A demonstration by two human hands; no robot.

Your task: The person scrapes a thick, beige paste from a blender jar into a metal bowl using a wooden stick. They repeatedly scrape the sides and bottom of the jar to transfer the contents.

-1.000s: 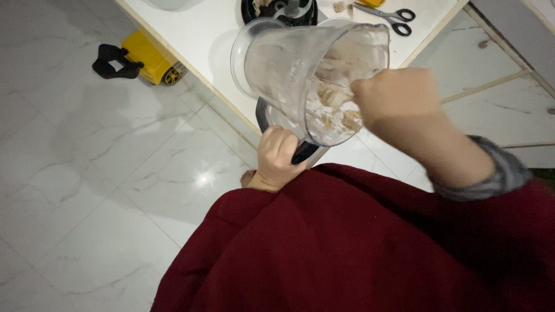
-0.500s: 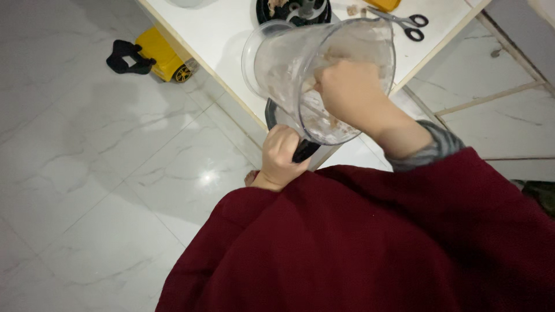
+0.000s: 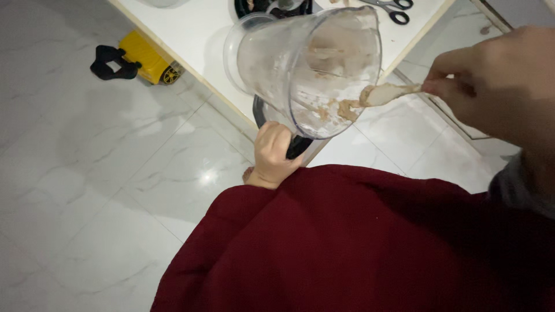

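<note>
My left hand (image 3: pixel 274 155) grips the black handle of a clear plastic blender jug (image 3: pixel 306 63), which is tilted on its side with its mouth towards me. Beige paste smears the jug's inner wall. My right hand (image 3: pixel 497 86) is outside the jug at the right and pinches a spoon (image 3: pixel 388 92) loaded with the same beige paste. The spoon's tip is at the jug's rim. A dark red garment (image 3: pixel 358 242) covers my lap and the lower frame.
A white table (image 3: pixel 196 40) runs behind the jug, with black-handled scissors (image 3: pixel 393 8) and a dark round object (image 3: pixel 260 7) on it. A yellow and black toy vehicle (image 3: pixel 136 60) lies on the pale marble floor (image 3: pixel 104 185) at the left.
My right hand has come out of the jug and moved right, bringing out a spoon loaded with paste. The jug stays tilted in my left hand.
</note>
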